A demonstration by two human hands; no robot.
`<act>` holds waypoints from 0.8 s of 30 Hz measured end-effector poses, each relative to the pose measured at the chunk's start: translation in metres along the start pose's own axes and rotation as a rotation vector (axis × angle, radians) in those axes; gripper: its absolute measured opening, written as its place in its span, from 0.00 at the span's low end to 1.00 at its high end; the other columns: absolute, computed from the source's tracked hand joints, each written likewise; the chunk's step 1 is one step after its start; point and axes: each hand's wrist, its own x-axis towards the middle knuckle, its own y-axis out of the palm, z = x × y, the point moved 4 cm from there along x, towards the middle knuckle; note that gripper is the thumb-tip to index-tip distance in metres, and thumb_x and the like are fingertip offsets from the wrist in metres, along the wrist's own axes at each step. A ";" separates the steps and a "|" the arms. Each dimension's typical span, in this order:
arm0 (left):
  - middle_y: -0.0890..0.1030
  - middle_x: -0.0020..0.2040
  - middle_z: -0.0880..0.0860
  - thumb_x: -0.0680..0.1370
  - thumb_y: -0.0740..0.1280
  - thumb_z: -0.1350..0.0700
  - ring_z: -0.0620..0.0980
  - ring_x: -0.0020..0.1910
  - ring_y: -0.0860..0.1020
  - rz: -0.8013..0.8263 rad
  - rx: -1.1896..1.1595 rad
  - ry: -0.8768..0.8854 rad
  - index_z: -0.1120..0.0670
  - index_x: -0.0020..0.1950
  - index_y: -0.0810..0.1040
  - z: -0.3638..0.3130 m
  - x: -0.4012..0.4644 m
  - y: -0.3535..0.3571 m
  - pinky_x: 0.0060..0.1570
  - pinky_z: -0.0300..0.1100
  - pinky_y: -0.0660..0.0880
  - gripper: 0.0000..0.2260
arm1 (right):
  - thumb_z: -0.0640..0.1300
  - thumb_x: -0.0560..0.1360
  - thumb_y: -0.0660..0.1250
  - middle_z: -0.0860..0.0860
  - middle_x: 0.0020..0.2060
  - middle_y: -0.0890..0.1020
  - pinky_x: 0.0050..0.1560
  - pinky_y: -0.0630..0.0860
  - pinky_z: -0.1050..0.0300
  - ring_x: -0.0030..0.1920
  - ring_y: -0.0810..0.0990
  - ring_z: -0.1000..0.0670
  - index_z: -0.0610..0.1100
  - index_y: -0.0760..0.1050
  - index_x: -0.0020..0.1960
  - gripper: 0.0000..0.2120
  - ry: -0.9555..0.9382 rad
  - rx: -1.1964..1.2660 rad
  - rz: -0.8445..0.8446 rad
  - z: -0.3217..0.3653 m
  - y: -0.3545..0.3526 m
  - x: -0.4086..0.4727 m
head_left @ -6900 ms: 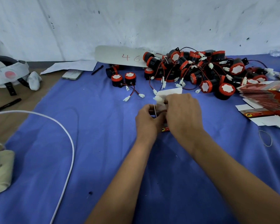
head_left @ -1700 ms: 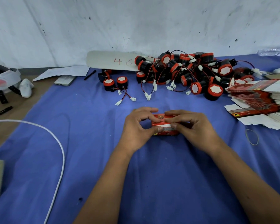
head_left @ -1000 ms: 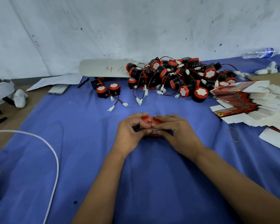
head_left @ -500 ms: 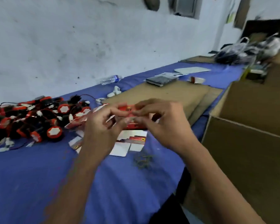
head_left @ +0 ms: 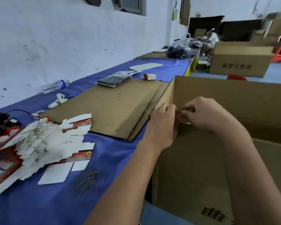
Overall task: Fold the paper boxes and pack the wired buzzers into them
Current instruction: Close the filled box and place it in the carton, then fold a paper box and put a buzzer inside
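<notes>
Fingers of left hand (head_left: 161, 125) and right hand (head_left: 206, 116) pinch a small paper box (head_left: 182, 118), mostly hidden, over an open carton (head_left: 234, 101); print illegible; flat box blanks (head_left: 39, 143) lie left

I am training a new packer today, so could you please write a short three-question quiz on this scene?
1. True or false: both hands are over the open carton.
2. What lies nearest the water bottle? A) rubber bands B) white earbud case C) red stool
3. Fill in: the flat box blanks lie on a ____ cloth.

Key
1. True: the left hand and right hand pinch a small box, mostly hidden, at the carton's corner.
2. B: the earbud case.
3. Blue: the cloth.
</notes>
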 end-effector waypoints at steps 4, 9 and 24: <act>0.75 0.52 0.54 0.79 0.64 0.62 0.51 0.44 0.74 -0.114 -0.065 -0.029 0.53 0.48 0.74 0.001 -0.004 -0.002 0.44 0.44 0.70 0.04 | 0.49 0.83 0.62 0.47 0.43 0.82 0.43 0.79 0.49 0.43 0.81 0.46 0.46 0.82 0.46 0.12 -0.008 0.004 -0.026 0.018 -0.001 -0.001; 0.71 0.43 0.50 0.74 0.65 0.61 0.51 0.40 0.69 -0.318 -0.104 -0.225 0.49 0.41 0.66 0.035 -0.030 -0.054 0.39 0.39 0.59 0.11 | 0.47 0.80 0.63 0.45 0.44 0.83 0.49 0.81 0.45 0.45 0.81 0.43 0.44 0.81 0.49 0.10 -0.173 0.055 -0.193 0.091 0.025 -0.004; 0.76 0.56 0.57 0.72 0.66 0.67 0.58 0.55 0.71 -0.944 0.306 -0.994 0.58 0.54 0.75 0.201 -0.257 -0.183 0.49 0.43 0.63 0.12 | 0.44 0.74 0.69 0.45 0.68 0.74 0.63 0.71 0.42 0.71 0.65 0.40 0.45 0.74 0.68 0.23 -0.906 0.066 -0.163 0.377 0.240 -0.013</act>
